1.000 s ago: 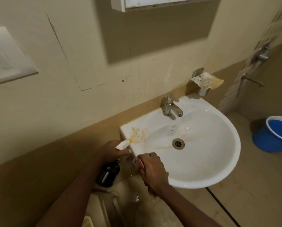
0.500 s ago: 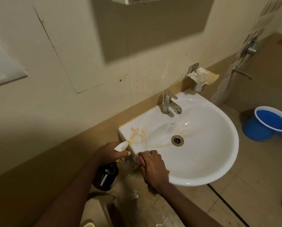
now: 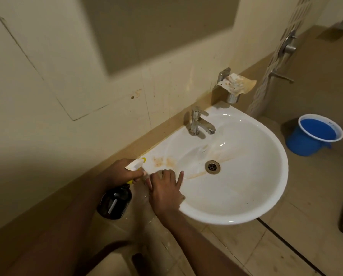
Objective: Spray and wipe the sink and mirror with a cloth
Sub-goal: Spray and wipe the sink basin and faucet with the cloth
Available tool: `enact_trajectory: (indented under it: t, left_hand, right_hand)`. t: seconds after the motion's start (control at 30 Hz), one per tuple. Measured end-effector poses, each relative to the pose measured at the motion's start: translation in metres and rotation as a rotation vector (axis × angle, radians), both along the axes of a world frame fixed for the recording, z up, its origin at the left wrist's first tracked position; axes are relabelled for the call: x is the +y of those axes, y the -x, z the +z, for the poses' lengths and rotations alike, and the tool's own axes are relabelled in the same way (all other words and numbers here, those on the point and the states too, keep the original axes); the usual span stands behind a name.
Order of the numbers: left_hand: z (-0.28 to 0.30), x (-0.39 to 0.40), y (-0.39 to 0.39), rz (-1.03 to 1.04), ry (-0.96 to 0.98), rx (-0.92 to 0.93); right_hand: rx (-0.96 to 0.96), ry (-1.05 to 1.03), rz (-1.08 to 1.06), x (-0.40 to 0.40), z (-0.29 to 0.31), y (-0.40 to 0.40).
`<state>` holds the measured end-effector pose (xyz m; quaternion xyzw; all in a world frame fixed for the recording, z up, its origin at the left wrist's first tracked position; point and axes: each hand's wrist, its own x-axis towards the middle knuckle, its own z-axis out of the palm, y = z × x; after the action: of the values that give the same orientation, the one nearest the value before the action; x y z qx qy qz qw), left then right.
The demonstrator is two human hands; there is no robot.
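Observation:
A white wall-hung sink [image 3: 266, 206] has brown stains [image 3: 162, 161] on its left rim and streaks running to the drain [image 3: 212, 167]. My left hand [image 3: 120, 172] grips the white and yellow trigger head of a dark spray bottle [image 3: 114, 202], just left of the sink's corner. My right hand [image 3: 164, 192] lies flat on the sink's near-left rim, fingers spread, pressing a small cloth [image 3: 159, 173] that shows only at its edges. The mirror is out of view above; only its shadow falls on the wall.
A chrome tap [image 3: 198, 122] stands at the back of the sink. A metal holder with crumpled stained paper [image 3: 234, 84] hangs on the wall behind it. A blue bucket [image 3: 314, 136] sits on the floor at right, below a shower valve [image 3: 288, 46].
My right hand has gone from a clenched fist at the sink's corner to a flat hand with spread fingers on the rim. The view has tilted down, dropping the mirror's edge from sight.

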<state>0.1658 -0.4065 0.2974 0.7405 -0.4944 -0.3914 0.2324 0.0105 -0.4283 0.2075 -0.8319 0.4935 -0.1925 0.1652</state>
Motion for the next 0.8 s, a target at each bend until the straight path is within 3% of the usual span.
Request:
enact_trajectory:
  t: [0.23, 0.43, 0.67, 0.8]
  left_hand:
    - [-0.001, -0.002, -0.005, -0.054, 0.012, 0.019]
    - [0.013, -0.018, -0.003, -0.119, -0.095, 0.011]
    - [0.029, -0.074, 0.012, -0.237, -0.265, 0.045]
    - [0.032, -0.086, 0.014, -0.249, -0.307, 0.083]
  right_hand:
    - [-0.119, -0.184, -0.130, -0.046, 0.006, -0.073]
    - [-0.092, 0.035, -0.227, -0.001, -0.014, -0.044]
    - [-0.238, 0.122, -0.365, -0.004, -0.017, -0.059]
    - [-0.230, 0.126, -0.362, -0.005, -0.019, -0.060]
